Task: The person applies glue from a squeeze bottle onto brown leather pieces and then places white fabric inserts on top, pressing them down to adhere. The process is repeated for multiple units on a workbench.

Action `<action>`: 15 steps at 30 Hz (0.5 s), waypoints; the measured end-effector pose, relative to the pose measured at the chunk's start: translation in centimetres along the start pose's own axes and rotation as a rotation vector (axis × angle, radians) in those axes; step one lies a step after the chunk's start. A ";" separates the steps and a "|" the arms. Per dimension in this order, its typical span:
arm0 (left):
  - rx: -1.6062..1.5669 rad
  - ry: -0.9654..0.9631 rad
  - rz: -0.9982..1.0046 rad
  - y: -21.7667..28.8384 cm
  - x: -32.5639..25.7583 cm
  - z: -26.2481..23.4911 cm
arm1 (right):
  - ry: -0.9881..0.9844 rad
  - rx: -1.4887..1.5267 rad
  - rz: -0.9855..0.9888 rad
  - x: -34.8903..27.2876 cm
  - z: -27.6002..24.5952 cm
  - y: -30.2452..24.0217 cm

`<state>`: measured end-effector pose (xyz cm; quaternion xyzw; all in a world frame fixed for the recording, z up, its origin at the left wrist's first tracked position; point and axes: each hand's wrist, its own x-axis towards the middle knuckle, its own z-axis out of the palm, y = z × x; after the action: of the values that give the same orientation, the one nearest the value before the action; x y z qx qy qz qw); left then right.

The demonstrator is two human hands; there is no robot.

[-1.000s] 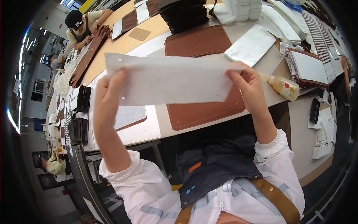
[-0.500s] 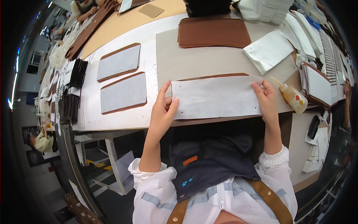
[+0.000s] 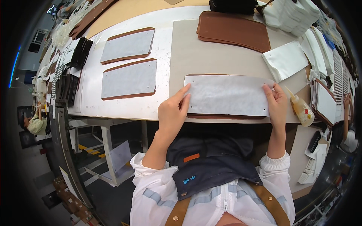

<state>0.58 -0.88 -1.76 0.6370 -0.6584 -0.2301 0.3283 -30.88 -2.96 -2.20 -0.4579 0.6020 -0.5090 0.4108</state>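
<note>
Fingers (image 3: 183, 98) of both hands press flat, unclenched, on the white sheet (image 3: 227, 95). Its long axis runs left-right over a brown leather piece (image 3: 226, 116); left hand (image 3: 172, 112) and right hand (image 3: 277, 103) hold its ends.

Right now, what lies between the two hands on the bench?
In the head view, the white liner sheet spans from left hand to right hand.

Leather-goods workshop: long pale worktable (image 3: 124, 109) lined with flat brown leather panels (image 3: 233, 30), stacked white liner sheets (image 3: 292, 15), glue bottle (image 3: 301, 109), co-workers (image 3: 36, 124) nearby.
</note>
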 end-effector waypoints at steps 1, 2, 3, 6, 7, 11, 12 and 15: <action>0.003 0.006 0.008 -0.2 0.0 0.1 | -0.005 -0.020 -0.008 0.1 -0.1 0.1; 0.006 0.012 0.016 -0.3 -0.1 0.2 | -0.011 -0.040 -0.015 0.2 -0.3 0.3; 0.009 0.018 0.024 -0.4 -0.1 0.3 | -0.017 -0.060 -0.022 0.3 -0.4 0.5; 0.024 0.020 0.041 -0.5 -0.2 0.5 | -0.016 -0.087 -0.008 0.3 -0.4 0.2; 0.029 0.019 0.043 -0.6 -0.2 0.5 | -0.016 -0.084 -0.012 0.3 -0.3 0.1; 0.040 0.016 0.044 -0.6 -0.2 0.6 | -0.012 -0.065 -0.018 0.2 -0.1 -0.2; 0.041 0.015 0.043 -0.6 -0.2 0.6 | -0.011 -0.057 -0.018 0.2 -0.1 -0.2; 0.048 0.018 0.054 -0.5 -0.1 0.6 | -0.038 -0.108 -0.022 0.4 -0.6 0.0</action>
<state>0.51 -0.85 -2.54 0.6287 -0.6777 -0.1996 0.3250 -31.56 -3.16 -2.17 -0.4956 0.6156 -0.4716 0.3912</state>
